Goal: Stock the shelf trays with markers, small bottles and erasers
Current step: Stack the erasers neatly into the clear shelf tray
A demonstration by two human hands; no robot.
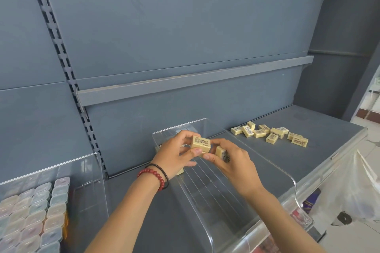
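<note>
— What is in the clear tray [236,187] in the middle of the shelf [320,129]?

— Mostly bare ribbed floor. At its far end, near the back wall, a few pale yellow erasers sit partly hidden behind the hands; one shows under the left wrist at the tray's left wall [180,171]. How many lie there I cannot tell.

— And the hands?

— Both are over the far end of that tray. The left hand [174,155] has its thumb and fingers clamped on a yellow eraser [201,143] with its printed face up. The right hand [232,160] has its fingers closed around a second eraser [221,153], held just beside the first; the two hands touch at the fingertips. The left wrist wears a red bead bracelet [153,176] and a thin dark band.

— Where is the rest of the stock?

— A loose pile of erasers [269,132] lies on the bare shelf toward its back right, right of the tray and apart from it.

— Any other container?

— A second clear tray [88,170] stands at the left edge of the shelf, packed with rows of small items with pale pastel caps [35,215], upright and close together. A translucent plastic bag [357,191] hangs off the shelf's front right.
</note>
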